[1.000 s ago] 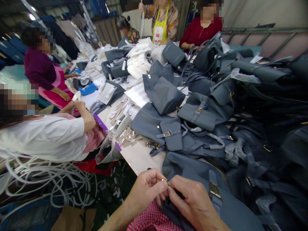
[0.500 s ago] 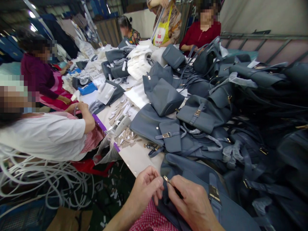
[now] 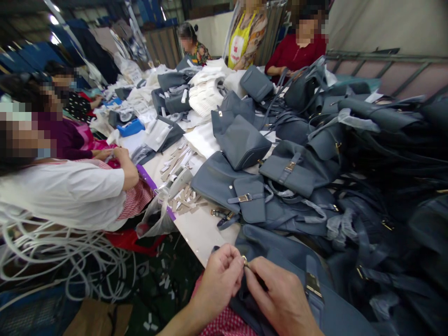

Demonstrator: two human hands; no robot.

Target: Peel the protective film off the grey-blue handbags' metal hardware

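A blue-grey bag (image 3: pixel 276 245) lies at the table's near edge, under and beside both hands. My right hand (image 3: pixel 282 291) is closed, with thumb and forefinger pinching a small gold metal buckle (image 3: pixel 244 260). Just left of it, my left hand (image 3: pixel 224 277) is closed too, its fingertips against the buckle. Behind the left hand a dark strap end (image 3: pixel 216 249) sticks out; the rest of it is hidden by the fingers. Farther right on the same bag is a larger gold clasp (image 3: pixel 313 283).
Blue-grey bags (image 3: pixel 241 140) with straps pile up ahead and to the right. Cardboard strips (image 3: pixel 185 198) lie on the white table (image 3: pixel 196 231). A person in a white shirt (image 3: pixel 80 186) sits at left beside coiled white tubing (image 3: pixel 70 252); other people work around the table.
My left hand has come in to the buckle and its fingers have closed. A dark strap end now shows behind it. The right hand keeps its pinch. The view has shifted slightly.
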